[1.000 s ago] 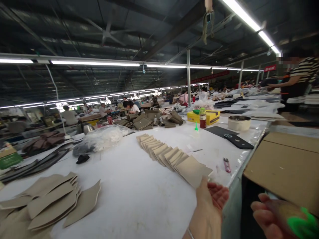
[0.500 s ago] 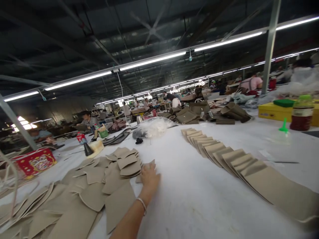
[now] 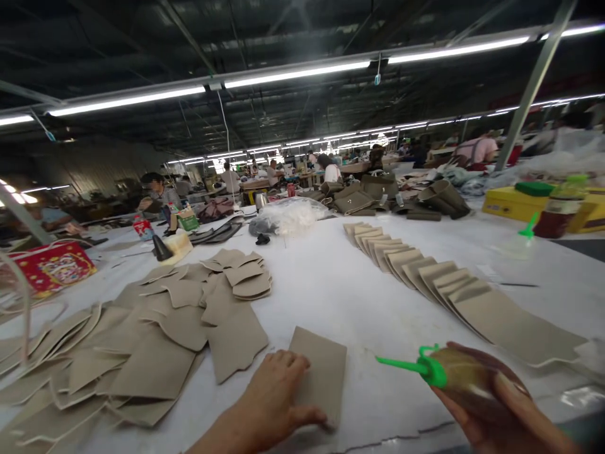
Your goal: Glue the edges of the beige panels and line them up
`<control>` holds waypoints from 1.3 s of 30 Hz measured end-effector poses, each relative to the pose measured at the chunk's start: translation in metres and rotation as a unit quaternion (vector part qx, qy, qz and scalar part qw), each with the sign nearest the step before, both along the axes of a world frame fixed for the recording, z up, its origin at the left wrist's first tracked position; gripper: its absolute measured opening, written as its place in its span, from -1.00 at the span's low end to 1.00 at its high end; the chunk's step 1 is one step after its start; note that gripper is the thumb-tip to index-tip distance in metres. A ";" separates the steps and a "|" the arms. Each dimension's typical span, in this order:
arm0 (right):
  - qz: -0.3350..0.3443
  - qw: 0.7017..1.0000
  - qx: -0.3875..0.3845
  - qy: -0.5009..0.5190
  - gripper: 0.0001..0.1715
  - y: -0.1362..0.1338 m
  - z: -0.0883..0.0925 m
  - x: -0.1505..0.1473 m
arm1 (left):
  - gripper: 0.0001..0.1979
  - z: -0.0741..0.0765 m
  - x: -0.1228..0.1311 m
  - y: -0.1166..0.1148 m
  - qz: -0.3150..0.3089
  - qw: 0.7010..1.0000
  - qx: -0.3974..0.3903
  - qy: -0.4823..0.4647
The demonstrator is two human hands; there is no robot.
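My left hand (image 3: 271, 400) rests on a single taupe leather-like piece (image 3: 324, 372) lying flat on the white tabletop, fingers spread across its left side. In my right hand (image 3: 515, 403) is a squeeze glue bottle (image 3: 477, 378) with a green nozzle (image 3: 401, 364) that points left, tilted just right of that piece. To the left spreads a loose pile of similar taupe pieces (image 3: 155, 353). On the right, a row of overlapping taupe pieces (image 3: 416, 271) runs away from me.
A clear plastic bag (image 3: 293, 217) and dark folded pieces (image 3: 359, 198) lie at the back. At right stand a yellow box (image 3: 508, 203), a bottle of dark red liquid (image 3: 560, 214) and a green funnel-like tip (image 3: 528, 227). A red box (image 3: 57, 268) sits left. Several people work beyond.
My left hand has come nearer, bringing one piece from beside the pile to the table in front of me. My right hand has entered view holding the glue bottle.
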State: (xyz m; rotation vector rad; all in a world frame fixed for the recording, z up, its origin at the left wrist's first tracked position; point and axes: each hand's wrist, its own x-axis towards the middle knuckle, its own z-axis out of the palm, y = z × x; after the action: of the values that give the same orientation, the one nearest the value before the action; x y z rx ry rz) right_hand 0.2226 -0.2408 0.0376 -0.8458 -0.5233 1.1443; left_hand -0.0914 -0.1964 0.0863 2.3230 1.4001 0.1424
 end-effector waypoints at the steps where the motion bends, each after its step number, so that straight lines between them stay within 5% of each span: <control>1: 0.013 1.000 -0.009 0.009 -0.50 0.003 0.007 -0.009 | -0.34 -0.006 0.006 -0.002 0.017 1.000 0.016 0.002; 5: 0.024 1.000 0.005 -0.019 -0.48 0.009 0.034 -0.039 | -0.40 -0.029 0.023 -0.003 -0.008 0.999 0.046 0.010; 8: 0.017 0.998 0.020 -0.063 -0.44 0.008 0.042 -0.045 | -0.52 -0.026 0.013 0.000 -0.048 0.998 0.037 -0.010; 13: 0.009 0.989 0.012 -0.146 -0.36 0.008 0.035 -0.046 | -0.65 -0.007 -0.003 0.006 -0.013 1.000 0.013 -0.021; 18: -0.025 0.964 0.005 -0.265 -0.32 0.010 0.020 -0.048 | -0.56 -0.011 0.032 0.007 0.078 0.997 0.014 0.027; 24: -0.050 0.949 0.003 -0.311 -0.28 0.010 0.018 -0.041 | -0.55 -0.009 0.063 0.014 0.102 0.990 -0.004 0.101; 32: -0.033 0.939 0.022 -0.342 -0.36 0.014 0.014 -0.039 | -0.55 -0.007 0.073 0.024 0.095 0.983 0.016 0.158; 39: -0.033 0.915 0.041 -0.399 -0.37 0.020 0.021 -0.042 | -0.60 -0.005 0.051 0.034 0.019 0.985 0.053 0.165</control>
State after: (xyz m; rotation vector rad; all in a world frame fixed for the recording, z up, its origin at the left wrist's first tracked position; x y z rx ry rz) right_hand 0.1806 -0.2210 0.0586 -1.2427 -1.1938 0.6664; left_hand -0.0399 -0.1625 0.0811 2.4942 1.6273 -0.1694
